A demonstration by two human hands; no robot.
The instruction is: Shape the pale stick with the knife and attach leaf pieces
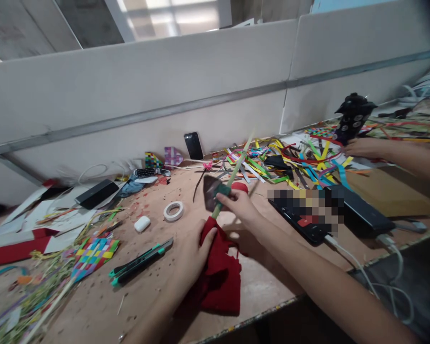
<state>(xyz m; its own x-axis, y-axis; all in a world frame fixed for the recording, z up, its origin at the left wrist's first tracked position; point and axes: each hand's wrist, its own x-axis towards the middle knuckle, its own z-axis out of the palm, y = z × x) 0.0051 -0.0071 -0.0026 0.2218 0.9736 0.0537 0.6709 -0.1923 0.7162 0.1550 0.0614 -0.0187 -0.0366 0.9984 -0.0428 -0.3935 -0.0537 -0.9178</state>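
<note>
Stick slanting up between your two hands, over the table

The pale green stick leans away from you, its lower end at the deep red cloth, its far tip blurred. Your right hand, thumb and fingers pinched nearly together, holds a dark angular piece against it. Your left hand curls round the cloth's upper end, thumb on top. The cloth's right edge is ragged. A small white case lies closed near the tape roll on the table.
</note>
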